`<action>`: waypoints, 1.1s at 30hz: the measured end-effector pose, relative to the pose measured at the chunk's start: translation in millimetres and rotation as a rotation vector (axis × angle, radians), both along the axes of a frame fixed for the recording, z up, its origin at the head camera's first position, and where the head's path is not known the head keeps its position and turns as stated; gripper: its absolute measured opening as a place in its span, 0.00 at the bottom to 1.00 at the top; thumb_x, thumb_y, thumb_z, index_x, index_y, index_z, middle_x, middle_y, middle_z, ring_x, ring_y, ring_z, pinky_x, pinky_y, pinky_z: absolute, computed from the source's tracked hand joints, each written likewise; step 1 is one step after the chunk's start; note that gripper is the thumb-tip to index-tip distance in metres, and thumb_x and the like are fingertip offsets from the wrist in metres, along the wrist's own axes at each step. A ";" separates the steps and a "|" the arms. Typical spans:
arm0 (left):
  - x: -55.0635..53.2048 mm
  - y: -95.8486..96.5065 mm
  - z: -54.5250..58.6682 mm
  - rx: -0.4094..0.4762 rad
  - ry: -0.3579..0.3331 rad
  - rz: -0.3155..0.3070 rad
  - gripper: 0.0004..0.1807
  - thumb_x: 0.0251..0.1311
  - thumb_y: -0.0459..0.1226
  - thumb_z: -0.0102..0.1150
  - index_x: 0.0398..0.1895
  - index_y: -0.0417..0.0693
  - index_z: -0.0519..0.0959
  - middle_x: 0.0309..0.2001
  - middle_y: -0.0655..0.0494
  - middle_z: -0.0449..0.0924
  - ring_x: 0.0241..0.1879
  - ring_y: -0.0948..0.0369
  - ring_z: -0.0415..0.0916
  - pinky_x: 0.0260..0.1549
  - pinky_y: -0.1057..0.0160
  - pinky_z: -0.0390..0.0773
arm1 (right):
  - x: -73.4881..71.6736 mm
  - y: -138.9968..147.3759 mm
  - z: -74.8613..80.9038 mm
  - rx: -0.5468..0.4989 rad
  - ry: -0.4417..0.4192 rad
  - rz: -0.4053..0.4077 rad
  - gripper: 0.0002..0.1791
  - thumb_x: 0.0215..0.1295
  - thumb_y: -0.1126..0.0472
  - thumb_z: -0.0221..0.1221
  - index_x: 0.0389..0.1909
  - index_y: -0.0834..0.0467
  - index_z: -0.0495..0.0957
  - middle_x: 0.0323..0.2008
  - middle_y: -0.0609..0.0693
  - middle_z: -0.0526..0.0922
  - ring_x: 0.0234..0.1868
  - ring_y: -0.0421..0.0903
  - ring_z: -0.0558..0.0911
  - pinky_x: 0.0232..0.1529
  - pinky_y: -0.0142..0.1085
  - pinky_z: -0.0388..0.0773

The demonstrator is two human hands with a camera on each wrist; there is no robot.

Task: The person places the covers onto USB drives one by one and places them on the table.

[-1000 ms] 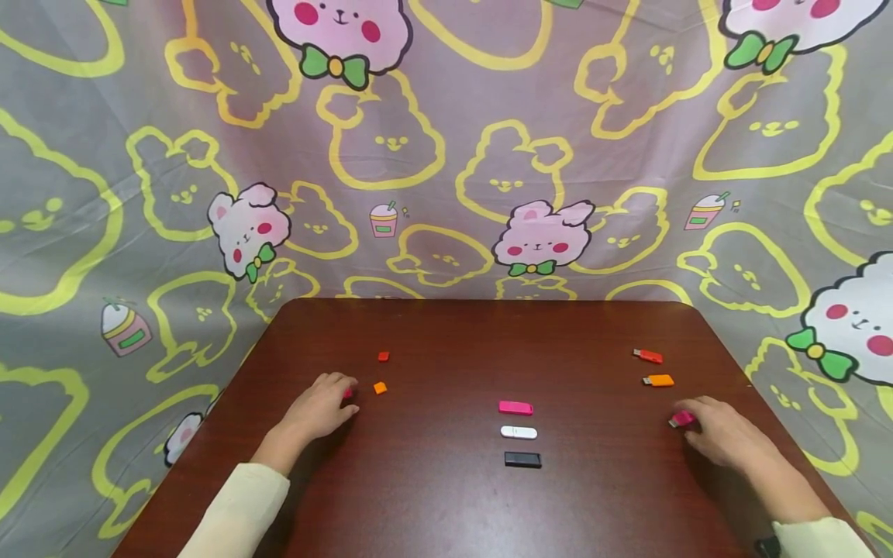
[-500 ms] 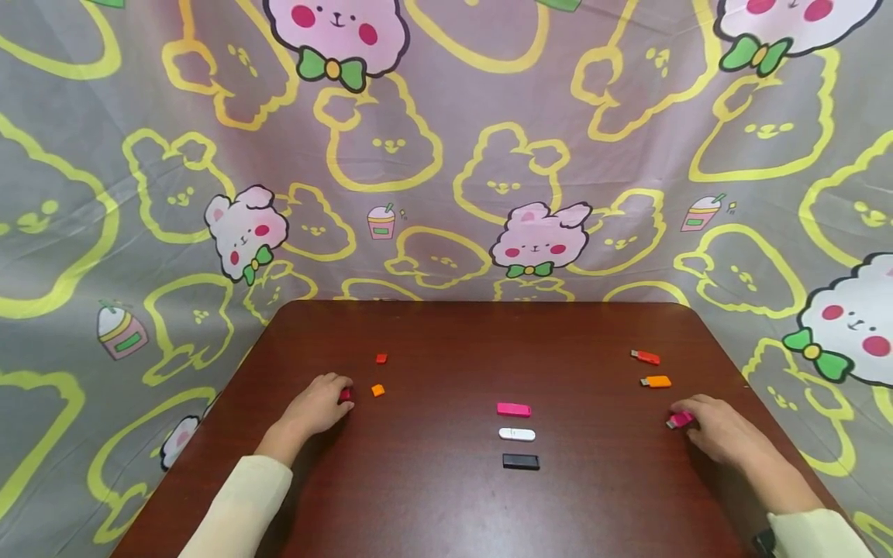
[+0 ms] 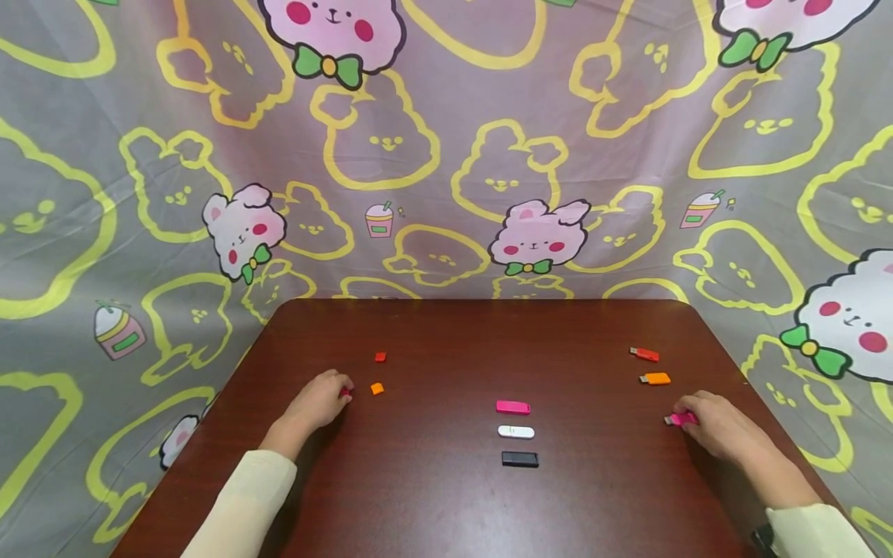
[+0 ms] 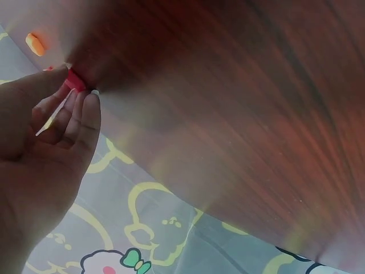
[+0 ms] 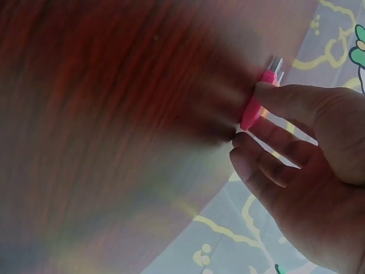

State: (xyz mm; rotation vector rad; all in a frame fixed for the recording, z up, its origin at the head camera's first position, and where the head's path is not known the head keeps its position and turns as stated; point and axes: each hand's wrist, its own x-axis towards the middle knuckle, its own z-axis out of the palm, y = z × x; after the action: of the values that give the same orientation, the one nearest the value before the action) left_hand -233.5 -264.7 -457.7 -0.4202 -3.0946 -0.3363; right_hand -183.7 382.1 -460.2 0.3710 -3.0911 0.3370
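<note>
At the table's left side my left hand (image 3: 317, 403) pinches a small pink-red cap (image 4: 74, 81) between thumb and fingers, low over the wood. Just right of that hand lie an orange cap (image 3: 377, 389) and, farther back, a red cap (image 3: 380, 357). Over on the right, my right hand (image 3: 718, 425) pinches a pink USB stick (image 5: 255, 104), its metal plug bare and pointing away from the palm. Behind it rest an orange USB stick (image 3: 656, 379) and a red USB stick (image 3: 645, 354), both with plugs exposed to the left.
Three capped sticks lie in a column mid-table: a pink USB stick (image 3: 513, 408), a white USB stick (image 3: 516, 432) and a black USB stick (image 3: 520, 459). A patterned cloth (image 3: 432, 155) hangs behind and beside the brown table (image 3: 418, 480).
Both hands stay nearly in place, holding the cap and the pink USB stick. The left hand's fingers have shifted slightly around the cap. The head view has moved a little.
</note>
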 end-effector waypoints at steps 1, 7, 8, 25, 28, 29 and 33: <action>-0.2 0.2 0.2 0.001 0.003 -0.001 0.06 0.59 0.31 0.69 0.39 0.39 0.83 0.35 0.49 0.77 0.37 0.51 0.78 0.46 0.49 0.80 | -0.1 0.2 0.3 0.002 -0.003 -0.001 0.10 0.52 0.72 0.70 0.34 0.64 0.81 0.32 0.54 0.79 0.33 0.52 0.77 0.38 0.52 0.80; -2.3 -1.2 0.0 0.003 -0.002 0.013 0.04 0.58 0.31 0.69 0.34 0.44 0.82 0.32 0.52 0.76 0.32 0.54 0.75 0.40 0.51 0.80 | 0.2 1.1 0.4 0.009 -0.043 -0.026 0.09 0.54 0.68 0.69 0.34 0.63 0.80 0.29 0.52 0.76 0.30 0.49 0.74 0.34 0.48 0.77; -2.7 -1.7 0.0 0.003 -0.002 0.017 0.04 0.58 0.31 0.69 0.33 0.45 0.82 0.31 0.52 0.77 0.32 0.54 0.75 0.40 0.51 0.80 | 0.4 0.9 0.8 0.008 -0.048 -0.032 0.09 0.55 0.67 0.69 0.34 0.63 0.80 0.29 0.52 0.76 0.30 0.49 0.74 0.34 0.48 0.77; -1.2 -2.2 9.3 0.079 -0.077 0.153 0.11 0.59 0.32 0.67 0.44 0.42 0.79 0.31 0.52 0.77 0.28 0.56 0.72 0.32 0.56 0.76 | 3.5 -14.3 9.2 -0.012 -0.021 -0.007 0.10 0.54 0.67 0.70 0.34 0.62 0.79 0.28 0.49 0.76 0.30 0.47 0.73 0.33 0.45 0.76; 0.3 0.2 10.2 0.088 -0.049 0.132 0.10 0.58 0.32 0.67 0.42 0.41 0.80 0.30 0.52 0.76 0.28 0.57 0.72 0.32 0.57 0.75 | 4.0 -19.4 11.0 -0.024 -0.019 -0.004 0.10 0.54 0.66 0.70 0.34 0.62 0.78 0.27 0.48 0.76 0.29 0.47 0.73 0.32 0.43 0.75; 0.7 1.5 10.7 0.089 -0.040 0.128 0.10 0.58 0.32 0.67 0.42 0.41 0.80 0.30 0.52 0.77 0.28 0.57 0.72 0.33 0.57 0.75 | 4.3 -21.2 11.5 -0.030 -0.017 -0.004 0.09 0.54 0.66 0.70 0.34 0.62 0.78 0.27 0.48 0.76 0.29 0.47 0.73 0.32 0.43 0.74; 2.4 7.6 13.6 0.096 -0.036 0.123 0.10 0.58 0.32 0.68 0.42 0.40 0.81 0.32 0.52 0.77 0.29 0.57 0.71 0.34 0.57 0.77 | 5.5 -28.1 14.0 -0.047 0.001 -0.003 0.10 0.54 0.67 0.70 0.34 0.61 0.79 0.27 0.47 0.76 0.29 0.46 0.72 0.31 0.42 0.73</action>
State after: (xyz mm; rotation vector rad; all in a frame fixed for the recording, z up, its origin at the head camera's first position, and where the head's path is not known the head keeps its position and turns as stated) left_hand -231.2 -257.2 -444.2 -0.2238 -3.1037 -0.4929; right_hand -178.2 354.0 -446.2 0.3658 -3.0761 0.4084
